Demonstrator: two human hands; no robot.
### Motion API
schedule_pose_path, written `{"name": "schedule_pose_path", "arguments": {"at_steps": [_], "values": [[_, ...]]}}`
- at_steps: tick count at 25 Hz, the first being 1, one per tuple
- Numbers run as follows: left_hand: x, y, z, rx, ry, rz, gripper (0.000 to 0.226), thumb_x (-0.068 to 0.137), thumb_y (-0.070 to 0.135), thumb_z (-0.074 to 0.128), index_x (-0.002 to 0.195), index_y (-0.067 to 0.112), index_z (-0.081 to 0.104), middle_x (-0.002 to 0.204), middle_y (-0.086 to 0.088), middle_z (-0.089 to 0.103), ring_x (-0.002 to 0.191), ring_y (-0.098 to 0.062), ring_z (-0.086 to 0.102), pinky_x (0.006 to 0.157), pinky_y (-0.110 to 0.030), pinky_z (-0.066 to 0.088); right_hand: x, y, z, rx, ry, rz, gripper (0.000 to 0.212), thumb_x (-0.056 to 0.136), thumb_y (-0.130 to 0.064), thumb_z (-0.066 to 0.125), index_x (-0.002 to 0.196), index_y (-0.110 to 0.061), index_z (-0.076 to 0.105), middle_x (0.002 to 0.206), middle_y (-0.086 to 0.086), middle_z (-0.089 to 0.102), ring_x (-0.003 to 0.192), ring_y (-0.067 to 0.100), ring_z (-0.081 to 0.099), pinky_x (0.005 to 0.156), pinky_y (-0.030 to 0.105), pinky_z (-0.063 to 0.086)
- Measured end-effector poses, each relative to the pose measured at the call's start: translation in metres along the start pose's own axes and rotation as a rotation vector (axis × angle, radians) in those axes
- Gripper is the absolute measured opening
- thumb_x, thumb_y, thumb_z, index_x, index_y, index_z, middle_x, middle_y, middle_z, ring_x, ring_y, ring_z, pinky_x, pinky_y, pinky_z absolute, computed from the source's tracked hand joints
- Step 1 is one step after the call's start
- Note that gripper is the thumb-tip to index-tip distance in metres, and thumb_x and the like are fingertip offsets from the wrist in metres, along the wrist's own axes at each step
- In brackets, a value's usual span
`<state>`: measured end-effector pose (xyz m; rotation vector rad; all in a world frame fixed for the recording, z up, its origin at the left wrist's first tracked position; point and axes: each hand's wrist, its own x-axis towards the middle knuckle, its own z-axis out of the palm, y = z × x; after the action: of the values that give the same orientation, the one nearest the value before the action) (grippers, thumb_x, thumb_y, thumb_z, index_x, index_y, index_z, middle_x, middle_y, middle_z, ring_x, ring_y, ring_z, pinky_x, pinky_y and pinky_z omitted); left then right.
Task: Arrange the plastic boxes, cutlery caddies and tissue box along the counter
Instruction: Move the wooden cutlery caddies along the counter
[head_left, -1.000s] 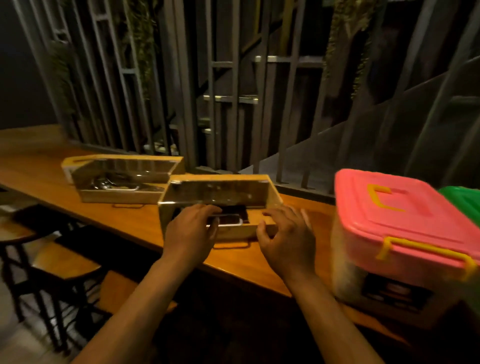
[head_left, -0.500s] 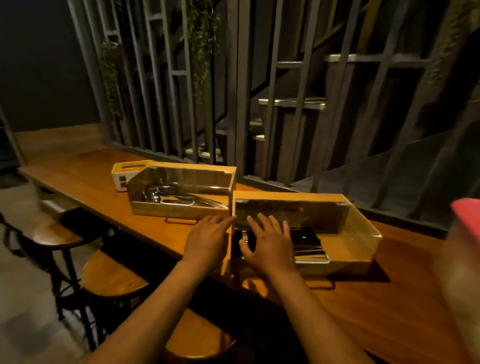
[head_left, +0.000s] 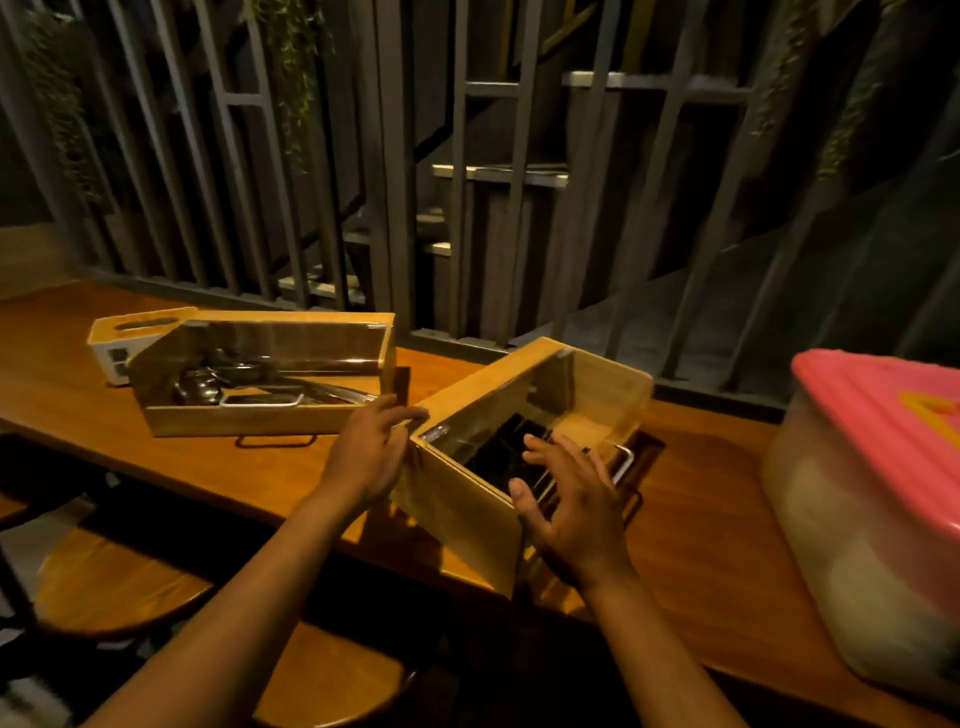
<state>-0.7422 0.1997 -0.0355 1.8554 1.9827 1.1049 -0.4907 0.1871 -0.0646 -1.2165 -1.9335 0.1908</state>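
Two wooden cutlery caddies with clear lids stand on the wooden counter (head_left: 717, 530). The near caddy (head_left: 460, 517) sits at an angle, with one corner toward me and dark cutlery inside. My left hand (head_left: 370, 460) holds its left top corner. Spread over its lid and front edge is my right hand (head_left: 574, 506), thumb at the near corner. The far caddy (head_left: 260, 420) lies to the left, parallel to the counter edge, with metal cutlery inside. A white tissue box (head_left: 110, 347) stands behind its left end. At the right stands a clear plastic box with a pink lid (head_left: 878, 415).
A dark slatted metal railing (head_left: 462, 208) runs along the counter's back edge, with stairs behind it. Round wooden stools (head_left: 117, 584) stand under the counter's front edge below my arms. Bare counter lies between the near caddy and the pink-lidded box.
The near caddy has turned from parallel with the counter to a diagonal, its left corner now toward me. My right hand shifted to its near corner. The view swung right, showing the pink-lidded box again.
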Motion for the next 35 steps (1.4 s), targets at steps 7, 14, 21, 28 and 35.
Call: {"name": "schedule_pose_path", "arguments": {"at_steps": [7, 14, 21, 28, 35], "values": [[-0.028, 0.058, 0.057, -0.003, -0.011, -0.084, 0.052, 0.094, 0.055, 0.042, 0.143, 0.038, 0.041, 0.123, -0.002, 0.062, 0.097, -0.019, 0.061, 0.072, -0.034, 0.051, -0.011, 0.010, -0.049, -0.067, -0.092, 0.291, 0.064, 0.075, -0.072, 0.057, 0.131, -0.044, 0.046, 0.152, -0.014, 0.037, 0.147, 0.015, 0.018, 0.114, 0.054, 0.029], [-0.065, 0.128, 0.104, 0.186, -0.059, 0.065, 0.051, 0.095, 0.058, 0.030, 0.144, 0.044, 0.032, 0.112, -0.008, 0.063, 0.097, -0.026, 0.061, 0.076, -0.037, 0.052, -0.047, 0.050, -0.105, -0.295, -0.048, 0.358, 0.089, 0.065, -0.084, 0.054, 0.142, -0.042, 0.038, 0.156, -0.018, 0.029, 0.149, 0.008, 0.010, 0.117, 0.047, 0.028], [-0.094, 0.185, 0.141, 0.214, -0.067, 0.074, 0.054, 0.095, 0.058, 0.024, 0.146, 0.043, 0.029, 0.119, -0.009, 0.062, 0.102, -0.026, 0.060, 0.071, -0.035, 0.049, -0.071, 0.098, -0.157, -0.257, -0.059, 0.325, 0.094, 0.063, -0.084, 0.054, 0.144, -0.039, 0.037, 0.157, -0.016, 0.028, 0.148, 0.006, 0.012, 0.120, 0.044, 0.024], [-0.103, 0.196, 0.146, 0.219, -0.023, 0.024, 0.051, 0.096, 0.056, 0.027, 0.145, 0.043, 0.033, 0.123, -0.011, 0.059, 0.100, -0.029, 0.061, 0.066, -0.033, 0.043, -0.075, 0.109, -0.171, -0.240, -0.164, 0.283, 0.089, 0.072, -0.075, 0.059, 0.148, -0.041, 0.026, 0.161, -0.014, 0.017, 0.149, 0.008, -0.001, 0.122, 0.042, 0.011], [-0.133, 0.166, 0.084, 0.287, 0.075, 0.096, 0.038, 0.093, 0.049, 0.048, 0.127, 0.035, 0.057, 0.126, 0.005, 0.061, 0.109, -0.016, 0.059, 0.077, -0.032, 0.051, -0.051, 0.064, -0.159, -0.338, -0.069, 0.178, 0.054, 0.086, -0.060, 0.050, 0.131, -0.030, 0.057, 0.146, -0.001, 0.048, 0.141, 0.022, 0.032, 0.119, 0.048, 0.020]]}}
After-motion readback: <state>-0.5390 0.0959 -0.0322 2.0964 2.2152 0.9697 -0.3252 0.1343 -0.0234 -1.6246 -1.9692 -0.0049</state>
